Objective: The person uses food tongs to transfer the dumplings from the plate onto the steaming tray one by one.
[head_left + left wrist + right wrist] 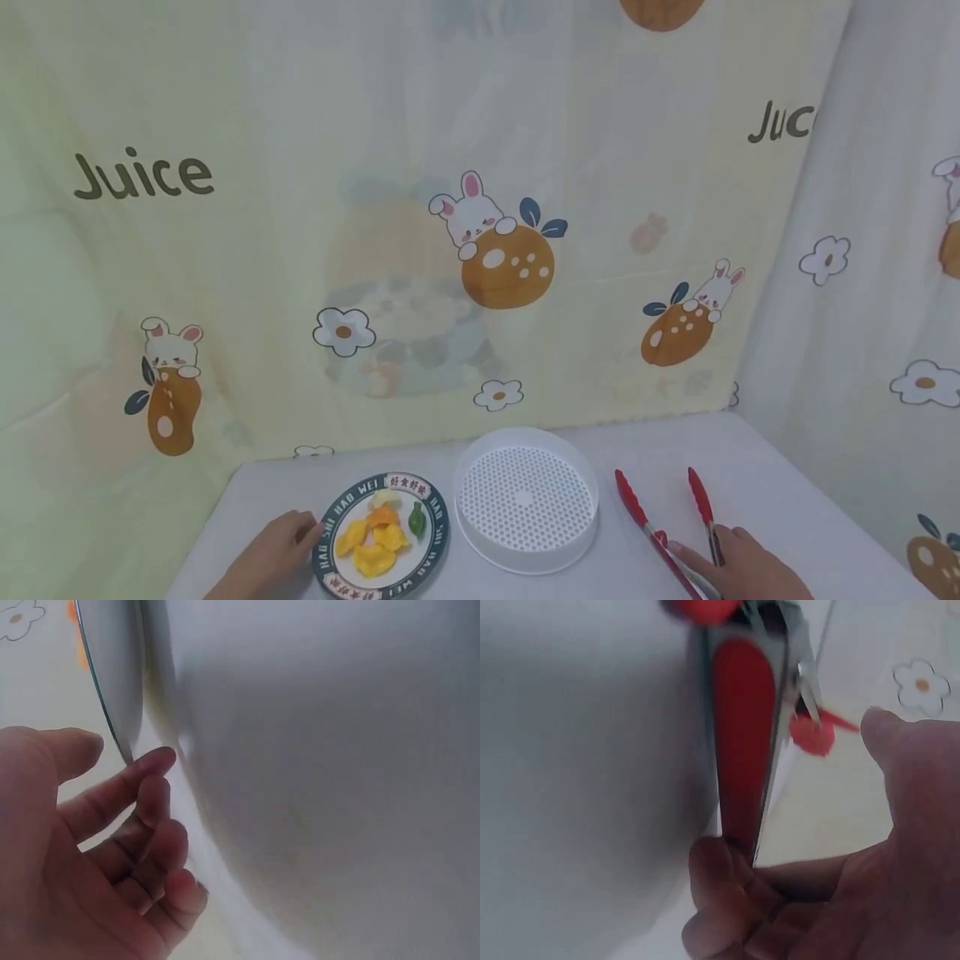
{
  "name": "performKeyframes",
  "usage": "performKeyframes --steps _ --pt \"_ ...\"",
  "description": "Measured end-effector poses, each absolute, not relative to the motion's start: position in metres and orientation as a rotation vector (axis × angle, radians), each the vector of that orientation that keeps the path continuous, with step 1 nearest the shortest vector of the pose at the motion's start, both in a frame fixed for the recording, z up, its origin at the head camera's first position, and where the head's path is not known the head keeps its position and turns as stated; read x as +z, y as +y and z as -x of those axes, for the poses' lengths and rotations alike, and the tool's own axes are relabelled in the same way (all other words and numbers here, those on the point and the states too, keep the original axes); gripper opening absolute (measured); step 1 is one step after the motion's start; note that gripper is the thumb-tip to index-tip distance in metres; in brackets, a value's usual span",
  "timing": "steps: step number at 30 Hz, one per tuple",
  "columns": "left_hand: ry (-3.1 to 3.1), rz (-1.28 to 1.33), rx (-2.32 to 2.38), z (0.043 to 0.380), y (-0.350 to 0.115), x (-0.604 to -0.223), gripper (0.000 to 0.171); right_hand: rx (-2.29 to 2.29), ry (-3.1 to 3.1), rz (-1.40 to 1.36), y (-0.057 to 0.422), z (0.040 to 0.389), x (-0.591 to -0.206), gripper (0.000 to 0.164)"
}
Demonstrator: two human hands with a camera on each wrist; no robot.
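A round plate (324, 552) with a dark green lettered rim holds several yellow and orange dumpling-like pieces (373, 560), a pale piece (385, 498) and a small green piece (417, 520). At its left rim is my left hand (276, 546); in the left wrist view the index finger touches the rim from below and the thumb stands apart. On the right, my right hand (738, 567) holds a pair of red-tipped metal tongs (651, 532), whose arms are spread. The right wrist view shows curled fingers at a red-inlaid handle (742, 742).
Between plate and tongs stands a white round steamer basket (527, 560) with a perforated base. All of this is on a white-covered table (637, 446). Curtains (247, 275) printed with rabbits and fruit hang behind it and on the right.
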State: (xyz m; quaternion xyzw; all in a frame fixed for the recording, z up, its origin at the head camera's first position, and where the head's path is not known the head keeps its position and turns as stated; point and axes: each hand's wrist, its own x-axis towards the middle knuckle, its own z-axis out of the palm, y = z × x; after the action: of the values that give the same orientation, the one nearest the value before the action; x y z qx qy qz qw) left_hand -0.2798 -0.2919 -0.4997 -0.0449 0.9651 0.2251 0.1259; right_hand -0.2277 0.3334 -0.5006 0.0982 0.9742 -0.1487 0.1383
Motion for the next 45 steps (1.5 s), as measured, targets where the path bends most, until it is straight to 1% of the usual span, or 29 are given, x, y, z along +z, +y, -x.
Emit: performKeyframes --steps 2,4,6,9,10,11,13,14,17,21,23,25,27,29,31,36,39,45 --pt "2.785 0.145 0.687 0.28 -0.289 -0.499 0.043 -0.378 2.856 -0.3 0.327 0.227 -0.503 0.115" --pt "2.777 0.156 0.688 0.279 -0.286 -0.497 0.046 -0.349 2.876 -0.324 0.323 0.228 -0.506 0.122" --pt "2.783 0.156 0.69 0.279 -0.285 -0.497 0.042 -0.346 2.888 -0.34 0.32 0.23 -0.508 0.129" --pt "2.791 0.149 0.681 0.278 -0.286 -0.499 0.041 -0.347 2.893 -0.348 0.314 0.233 -0.509 0.139" --pt "2.795 0.148 0.677 0.278 -0.288 -0.5 0.044 -0.348 2.901 -0.346 0.312 0.234 -0.509 0.14" --pt "2.794 0.155 0.685 0.278 -0.288 -0.501 0.042 -0.353 2.903 -0.348 0.31 0.235 -0.508 0.14" --pt "2.797 0.163 0.685 0.278 -0.291 -0.503 0.043 -0.364 2.91 -0.341 0.307 0.237 -0.506 0.137" --pt "2.801 0.168 0.687 0.277 -0.292 -0.503 0.04 -0.375 2.913 -0.338 0.305 0.237 -0.505 0.133" --pt "2.797 0.187 0.699 0.276 -0.294 -0.504 0.038 -0.417 2.911 -0.336 0.304 0.239 -0.502 0.125" --pt "2.776 0.198 0.701 0.278 -0.295 -0.505 0.05 -0.451 2.913 -0.346 0.31 0.238 -0.502 0.124" --pt "2.764 0.198 0.703 0.28 -0.294 -0.505 0.053 -0.46 2.923 -0.358 0.314 0.238 -0.502 0.125" --pt "2.76 0.192 0.702 0.281 -0.293 -0.505 0.051 -0.469 2.928 -0.363 0.318 0.238 -0.501 0.126" --pt "2.762 0.186 0.708 0.282 -0.291 -0.505 0.041 -0.518 2.907 -0.381 0.32 0.239 -0.498 0.13" --pt "2.772 0.172 0.705 0.282 -0.29 -0.504 0.036 -0.571 2.883 -0.393 0.32 0.239 -0.493 0.133" --pt "2.781 0.169 0.707 0.282 -0.289 -0.504 0.032 -0.623 2.863 -0.392 0.318 0.238 -0.487 0.132" --pt "2.768 0.179 0.701 0.282 -0.288 -0.507 0.032 -0.663 2.909 -0.297 0.306 0.232 -0.475 0.118" --pt "2.744 0.196 0.705 0.282 -0.288 -0.509 0.035 -0.68 2.913 -0.269 0.297 0.228 -0.467 0.118" --pt "2.744 0.181 0.731 0.282 -0.284 -0.505 0.034 -0.73 2.887 -0.256 0.28 0.223 -0.449 0.118"
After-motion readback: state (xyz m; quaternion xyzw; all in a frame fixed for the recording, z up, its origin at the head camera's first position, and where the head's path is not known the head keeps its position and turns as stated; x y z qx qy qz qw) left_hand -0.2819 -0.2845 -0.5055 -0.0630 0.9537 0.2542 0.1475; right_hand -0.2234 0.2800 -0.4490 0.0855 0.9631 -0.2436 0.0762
